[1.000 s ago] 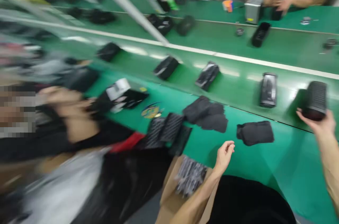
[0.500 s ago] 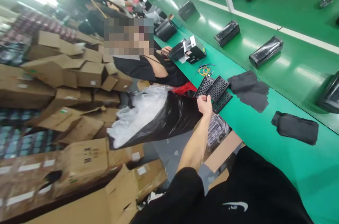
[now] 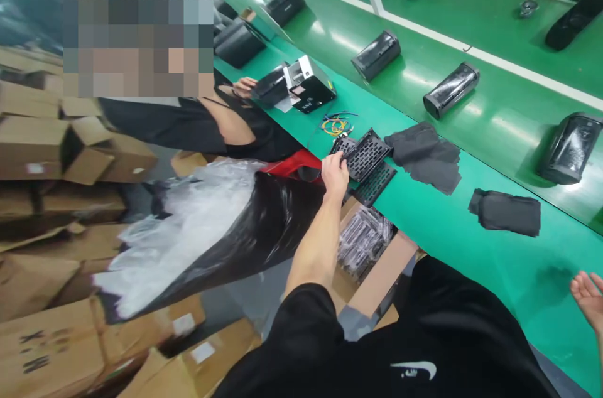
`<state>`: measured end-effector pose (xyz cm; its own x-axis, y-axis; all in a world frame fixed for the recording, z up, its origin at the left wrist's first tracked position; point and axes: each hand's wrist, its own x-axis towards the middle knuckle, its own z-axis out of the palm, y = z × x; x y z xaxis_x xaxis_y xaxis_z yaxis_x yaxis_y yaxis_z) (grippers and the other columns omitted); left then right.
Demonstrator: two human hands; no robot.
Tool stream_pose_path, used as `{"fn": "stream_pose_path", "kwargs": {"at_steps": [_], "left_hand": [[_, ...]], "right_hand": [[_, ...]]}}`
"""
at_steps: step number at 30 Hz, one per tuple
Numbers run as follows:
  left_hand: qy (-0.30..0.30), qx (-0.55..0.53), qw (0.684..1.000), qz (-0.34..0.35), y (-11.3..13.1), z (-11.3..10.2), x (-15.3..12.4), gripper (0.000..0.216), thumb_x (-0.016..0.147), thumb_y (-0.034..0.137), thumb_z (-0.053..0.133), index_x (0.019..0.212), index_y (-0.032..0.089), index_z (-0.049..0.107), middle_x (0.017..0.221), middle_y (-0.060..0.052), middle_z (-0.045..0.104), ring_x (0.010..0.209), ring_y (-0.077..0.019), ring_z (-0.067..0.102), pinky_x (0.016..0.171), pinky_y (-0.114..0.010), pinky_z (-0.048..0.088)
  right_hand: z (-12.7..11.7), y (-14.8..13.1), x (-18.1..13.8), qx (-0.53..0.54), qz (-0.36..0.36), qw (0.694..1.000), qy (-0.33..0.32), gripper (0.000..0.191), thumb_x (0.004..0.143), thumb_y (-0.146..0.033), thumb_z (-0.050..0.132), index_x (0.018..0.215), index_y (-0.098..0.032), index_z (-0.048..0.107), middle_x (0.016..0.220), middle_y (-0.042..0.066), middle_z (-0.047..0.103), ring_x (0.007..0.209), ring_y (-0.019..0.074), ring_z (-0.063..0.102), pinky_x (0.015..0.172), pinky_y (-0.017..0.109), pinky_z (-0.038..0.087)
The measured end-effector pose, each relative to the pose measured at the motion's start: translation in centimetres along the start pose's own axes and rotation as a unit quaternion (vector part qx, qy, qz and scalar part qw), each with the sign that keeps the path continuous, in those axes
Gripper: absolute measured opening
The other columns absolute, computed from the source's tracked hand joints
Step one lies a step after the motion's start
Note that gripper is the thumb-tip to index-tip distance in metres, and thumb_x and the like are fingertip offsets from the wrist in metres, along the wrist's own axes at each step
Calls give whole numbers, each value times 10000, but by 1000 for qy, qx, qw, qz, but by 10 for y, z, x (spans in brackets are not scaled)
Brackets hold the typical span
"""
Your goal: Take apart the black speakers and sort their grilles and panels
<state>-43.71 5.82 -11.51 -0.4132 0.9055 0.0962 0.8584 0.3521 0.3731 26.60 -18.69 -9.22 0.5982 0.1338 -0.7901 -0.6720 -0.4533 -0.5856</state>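
My left hand [image 3: 335,175] reaches out over the near edge of the green bench, fingers closed on the near end of a black perforated grille [image 3: 370,154]. That grille is tilted over other dark grilles; one of them, a flat perforated grille [image 3: 375,186], lies on the bench right beneath it. At the right edge of the view, my right hand [image 3: 588,297] is partly cut off, its fingers stretched out and nothing in them. Beside the grilles spreads a loose pile of black sheets [image 3: 426,156], and nearer my body lies a neater stack of black sheets [image 3: 509,213].
Black cylindrical speakers [image 3: 451,90] stand on the green surface beyond the bench. A co-worker's hand [image 3: 245,87] is by a black-and-white box [image 3: 308,87]. Coiled wires [image 3: 335,125] lie nearby. Below are a carton of wrapped parts [image 3: 384,282] and a bag of clear plastic [image 3: 188,209].
The view has swung to the right, so the bench things sit further left. My right hand has come into view. My left hand stays at the grilles, the top one shifted slightly.
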Motion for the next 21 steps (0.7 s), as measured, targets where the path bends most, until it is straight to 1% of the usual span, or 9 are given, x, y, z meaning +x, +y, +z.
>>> {"fn": "stream_pose_path", "kwargs": {"at_steps": [3, 5, 6, 7, 9, 11, 14, 17, 21], "left_hand": [[35, -16, 995, 88, 5, -14, 2, 336, 1014, 403, 514, 1145, 173, 721, 1203, -148, 744, 1152, -272, 687, 1087, -442, 556], [56, -35, 988, 140, 16, -30, 2, 352, 978, 460, 548, 1043, 167, 734, 1072, -102, 781, 1069, -265, 718, 1064, -471, 579], [65, -51, 985, 150, 21, -40, 2, 336, 962, 460, 561, 1006, 175, 735, 1028, -88, 792, 1062, -280, 721, 1078, -526, 568], [70, -69, 982, 163, 26, -50, 2, 303, 951, 453, 577, 968, 196, 737, 993, -67, 801, 1063, -292, 725, 1094, -574, 551], [83, -100, 973, 191, 31, -71, 5, 212, 951, 392, 595, 918, 247, 746, 983, -36, 820, 1090, -303, 732, 1126, -618, 519], [122, -96, 957, 246, 35, -89, 5, 165, 953, 302, 611, 993, 291, 771, 1082, -14, 831, 1155, -311, 729, 1131, -610, 521], [140, -100, 936, 306, 57, -100, -13, 270, 942, 216, 629, 1129, 337, 783, 1177, -11, 818, 1152, -319, 734, 1066, -589, 568], [77, -163, 889, 421, 105, -82, -58, 315, 925, 171, 658, 1128, 376, 783, 1052, -9, 824, 964, -282, 756, 898, -505, 637], [-96, -294, 768, 560, 172, -14, -139, 331, 995, 108, 578, 1193, 313, 744, 989, -42, 805, 882, -221, 722, 781, -375, 629]], "right_hand": [[13, 17, -5, -30, 14, 999, -28, 110, 871, -233, 550, 906, -211, 652, 971, 118, 710, 778, 211, 736, 568, 344, 662], [29, 24, -15, -66, -12, 996, -56, 103, 832, -323, 629, 868, -227, 627, 884, 95, 714, 718, 206, 729, 587, 341, 649], [38, 27, -22, -98, -50, 991, -71, 175, 793, -382, 686, 856, -237, 611, 835, 77, 713, 680, 203, 718, 590, 337, 638], [48, 29, -29, -142, -110, 980, -90, 274, 750, -462, 731, 852, -245, 598, 782, 55, 701, 639, 201, 699, 592, 343, 629], [72, 32, -37, -282, -265, 914, -123, 477, 741, -715, 666, 845, -261, 563, 685, 15, 645, 576, 196, 636, 580, 348, 592], [97, 36, -40, -330, -316, 882, -116, 571, 704, -819, 643, 803, -261, 572, 639, 9, 622, 581, 207, 601, 580, 342, 545], [135, 48, -40, -395, -349, 841, -122, 515, 759, -767, 665, 738, -257, 598, 650, 21, 642, 634, 217, 591, 643, 331, 496], [169, 61, -42, -473, -367, 790, -131, 359, 838, -587, 726, 763, -250, 628, 777, 28, 685, 730, 217, 616, 701, 309, 455], [189, 62, -40, -559, -379, 728, -120, 156, 958, -348, 671, 851, -235, 665, 922, 45, 700, 853, 206, 648, 741, 286, 415]]}}
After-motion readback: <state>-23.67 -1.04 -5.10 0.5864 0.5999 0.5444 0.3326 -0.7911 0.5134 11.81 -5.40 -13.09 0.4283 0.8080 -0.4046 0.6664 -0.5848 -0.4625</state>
